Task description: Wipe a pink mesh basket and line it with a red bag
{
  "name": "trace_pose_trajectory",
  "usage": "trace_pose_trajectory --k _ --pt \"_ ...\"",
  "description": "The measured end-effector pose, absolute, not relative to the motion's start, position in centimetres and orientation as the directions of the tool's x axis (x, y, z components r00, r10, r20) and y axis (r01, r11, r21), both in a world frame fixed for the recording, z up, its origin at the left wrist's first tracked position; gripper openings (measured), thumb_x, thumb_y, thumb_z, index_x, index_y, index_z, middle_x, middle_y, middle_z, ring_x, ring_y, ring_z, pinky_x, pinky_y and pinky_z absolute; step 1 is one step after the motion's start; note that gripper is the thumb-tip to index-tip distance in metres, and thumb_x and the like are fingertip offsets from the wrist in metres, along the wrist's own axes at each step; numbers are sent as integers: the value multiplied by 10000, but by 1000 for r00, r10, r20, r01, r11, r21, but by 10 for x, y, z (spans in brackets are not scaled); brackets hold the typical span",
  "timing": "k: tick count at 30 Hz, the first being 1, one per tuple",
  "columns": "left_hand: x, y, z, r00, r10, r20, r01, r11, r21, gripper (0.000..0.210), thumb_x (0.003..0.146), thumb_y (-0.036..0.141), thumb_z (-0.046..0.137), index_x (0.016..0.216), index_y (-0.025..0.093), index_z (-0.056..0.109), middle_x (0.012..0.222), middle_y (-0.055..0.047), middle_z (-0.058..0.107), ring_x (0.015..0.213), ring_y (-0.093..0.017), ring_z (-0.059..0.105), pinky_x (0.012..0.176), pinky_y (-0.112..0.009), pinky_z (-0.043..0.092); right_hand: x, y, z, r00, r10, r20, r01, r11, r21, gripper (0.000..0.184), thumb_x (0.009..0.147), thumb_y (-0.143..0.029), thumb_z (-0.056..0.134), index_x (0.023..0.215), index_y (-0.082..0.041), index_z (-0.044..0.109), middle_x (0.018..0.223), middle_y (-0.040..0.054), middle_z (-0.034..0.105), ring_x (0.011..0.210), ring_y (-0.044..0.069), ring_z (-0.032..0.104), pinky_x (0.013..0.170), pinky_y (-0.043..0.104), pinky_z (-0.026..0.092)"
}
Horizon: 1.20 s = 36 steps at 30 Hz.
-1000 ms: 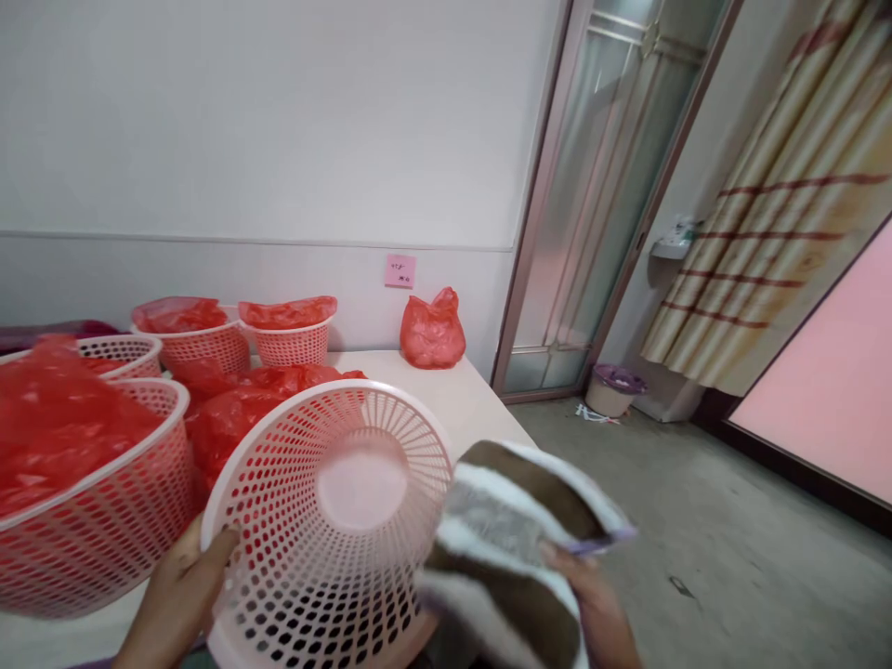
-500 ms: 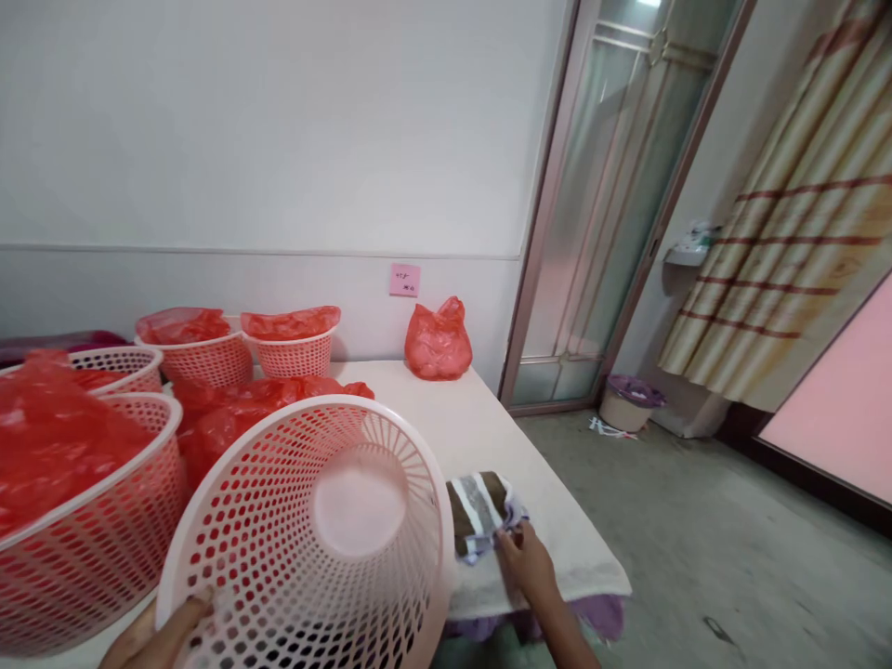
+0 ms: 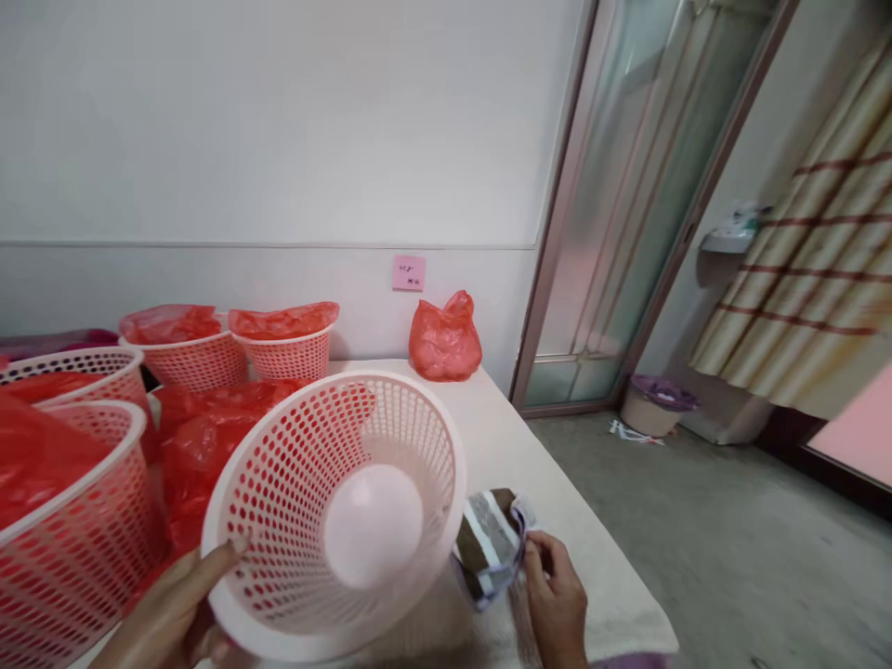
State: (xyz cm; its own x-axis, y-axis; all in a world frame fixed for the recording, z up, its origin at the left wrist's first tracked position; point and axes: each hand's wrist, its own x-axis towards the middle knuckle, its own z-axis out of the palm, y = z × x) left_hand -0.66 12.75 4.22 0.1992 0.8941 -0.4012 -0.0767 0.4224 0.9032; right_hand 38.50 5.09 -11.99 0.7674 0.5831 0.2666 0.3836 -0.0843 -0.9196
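Observation:
My left hand [image 3: 177, 595] grips the rim of a pale pink plastic basket [image 3: 373, 525], thumb over the edge. The basket is tilted toward me and has nothing inside; its sides are perforated and its base is solid. To its right, my right hand [image 3: 556, 590] is closed on the edge of a small folded cloth [image 3: 493, 530] with brown, white and grey stripes and a purplish border. The cloth is just above or on the white-covered table [image 3: 516, 437]; which of these I cannot tell. Part of it lies behind the basket's rim.
Several pink baskets with red plastic bags, among them a front one [image 3: 76, 530], stand at the left. A knotted red bag [image 3: 444, 339] sits by the wall under a pink note [image 3: 409, 273]. A bin [image 3: 655, 407] stands on the floor beyond the table's right edge.
The basket has shifted slightly right and up, and its opening has turned more toward me. My right hand and the cloth have moved a little right and nearer. The view has shifted slightly.

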Motion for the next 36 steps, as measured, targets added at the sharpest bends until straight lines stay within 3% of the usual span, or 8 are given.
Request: trace_pose_trajectory --k 3,6,12,15,20,24,32,36 --pt "22 140 56 169 899 -404 -162 430 888 349 677 481 804 861 196 723 703 3 687 553 -124 526 473 -235 459 376 68 -103 736 583 345 394 45 -918 326 833 -489 527 896 -181 615 868 80 644 833 241 598 786 350 458" --pt "42 154 61 172 913 -369 -200 399 895 354 706 437 798 947 189 723 840 -19 733 594 -125 575 500 -238 497 370 87 -92 712 624 321 333 103 -937 351 847 -478 542 994 -168 612 918 89 655 866 237 608 795 343 477" --pt "64 191 56 206 922 -327 -238 372 897 258 789 324 731 983 154 723 853 -63 752 578 -137 635 494 -242 554 359 131 -91 518 825 227 347 40 -937 382 778 -372 571 1095 -163 615 1098 121 684 984 263 625 845 357 486" --pt "71 211 54 141 940 -311 -286 340 896 212 854 201 641 1049 142 697 824 -61 749 576 -128 666 568 -246 601 351 151 -103 408 899 155 408 -28 -912 328 766 -302 514 1039 -157 623 960 93 704 879 241 641 778 332 480" --pt "83 246 56 64 956 -285 -357 289 888 146 906 97 518 887 121 661 714 -22 712 500 -73 637 501 -148 563 349 174 -133 423 901 92 441 -116 -890 356 786 -301 463 1059 -138 624 710 24 626 696 227 596 699 342 418" --pt "101 273 56 65 966 -250 -386 255 886 176 902 71 503 779 115 619 632 -2 667 442 -64 602 481 -151 560 356 179 -145 426 903 66 410 -128 -903 284 809 -322 449 969 -165 624 634 -17 545 633 210 560 635 319 385" --pt "133 332 61 44 984 -175 -401 178 899 238 943 220 490 737 138 577 507 36 560 438 -65 592 534 -149 555 361 175 -153 422 906 14 254 -103 -962 300 850 -376 457 1023 -165 581 701 -11 572 620 180 588 591 288 424" --pt "129 332 41 30 990 -137 -342 139 929 356 962 423 379 793 163 554 548 6 587 521 -122 644 525 -218 550 361 175 -152 428 904 -16 155 -91 -984 286 828 -367 500 1013 -164 582 694 -16 556 607 172 575 559 275 406"
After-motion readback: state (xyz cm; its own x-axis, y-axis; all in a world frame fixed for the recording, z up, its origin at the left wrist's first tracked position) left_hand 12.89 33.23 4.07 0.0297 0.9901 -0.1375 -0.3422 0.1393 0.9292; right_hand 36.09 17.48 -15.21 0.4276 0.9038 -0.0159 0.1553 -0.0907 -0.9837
